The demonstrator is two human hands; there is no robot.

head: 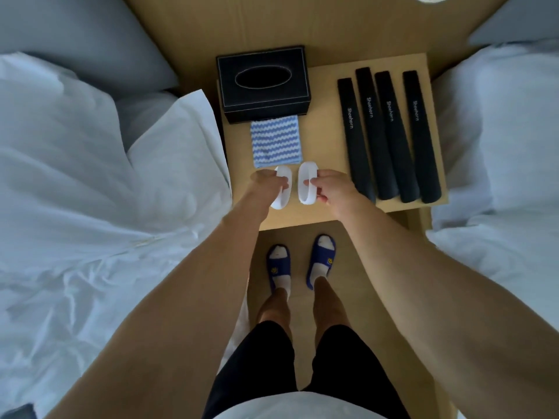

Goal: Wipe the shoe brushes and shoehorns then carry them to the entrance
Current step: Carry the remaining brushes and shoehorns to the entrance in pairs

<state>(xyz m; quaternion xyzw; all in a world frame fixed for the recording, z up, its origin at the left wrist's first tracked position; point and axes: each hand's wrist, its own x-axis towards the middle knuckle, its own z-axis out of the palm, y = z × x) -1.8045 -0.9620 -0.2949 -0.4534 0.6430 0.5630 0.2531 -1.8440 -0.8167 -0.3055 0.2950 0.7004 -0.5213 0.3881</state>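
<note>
Two white shoe brushes lie side by side near the front edge of a small wooden table [326, 140], with a narrow gap between them. The left hand [267, 184] holds the left brush [282, 189]: its fingers are curled over the top of the brush and cover part of it. The right hand [328, 189] holds the right brush [307, 182] in the same way, with the fingers bent around its side and the thumb at the near edge. Both brushes look to be resting on the table, but I cannot tell if they are lifted a little.

Just behind the brushes lies a folded cloth [275, 142] with blue and white zigzag stripes. Its near edge is very close to the tips of the brushes. Behind the cloth, touching it or almost, stands a black tissue box [263, 86] with an oval opening on top.

On the right part of the table four black shoehorns [390, 134] lie in a row, almost parallel, each with the white word "Shoehorn" on it. Their wide ends point toward the person. The nearest one is just beside the right hand.

The table stands between two beds with white bedding [90, 176]. Below the table edge the person's feet are seen in blue slippers [320, 258] and white socks, on a wooden floor. The person wears black shorts.
</note>
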